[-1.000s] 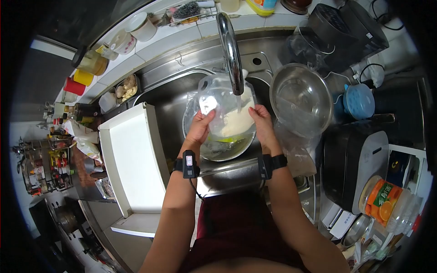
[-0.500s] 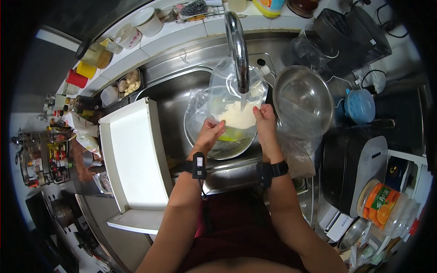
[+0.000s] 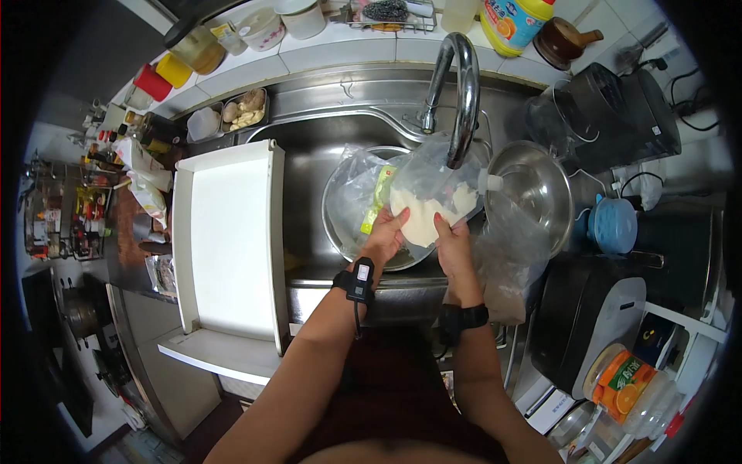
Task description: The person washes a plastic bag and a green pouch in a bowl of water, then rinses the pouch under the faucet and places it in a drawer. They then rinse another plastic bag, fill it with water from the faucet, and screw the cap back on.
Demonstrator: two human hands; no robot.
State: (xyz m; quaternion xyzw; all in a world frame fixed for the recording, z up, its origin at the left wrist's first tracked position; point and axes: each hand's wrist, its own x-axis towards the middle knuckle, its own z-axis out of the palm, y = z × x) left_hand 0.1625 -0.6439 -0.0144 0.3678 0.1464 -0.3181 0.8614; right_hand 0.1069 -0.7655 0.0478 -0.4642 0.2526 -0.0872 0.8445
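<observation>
Pinched between both my hands is a clear spouted pouch (image 3: 423,220) with cream-coloured powder or paste in its lower part. A white cap (image 3: 493,182) sticks out at its right side. My left hand (image 3: 386,234) grips the lower left edge, thumb on top. My right hand (image 3: 454,243) grips the lower right, its thumb pressed on the front. Under the pouch, a round metal basin (image 3: 331,232) stands in the sink (image 3: 309,143), holding clear plastic film (image 3: 348,182) and a yellow-green packet strip (image 3: 379,199). The faucet (image 3: 466,93) curves over the pouch.
A white drawer-like tray (image 3: 228,243) lies across the sink's left side. At right are a second metal bowl (image 3: 533,166), a clear plastic bag (image 3: 510,263) and a black appliance (image 3: 576,325). Tubs, a yellow bottle (image 3: 514,27) and a scrubber rack line the back ledge.
My hands have drawn the pouch nearer my body and moved it right relative to the basin. The yellow-green strip now shows beside the pouch. The camera view has shifted.
</observation>
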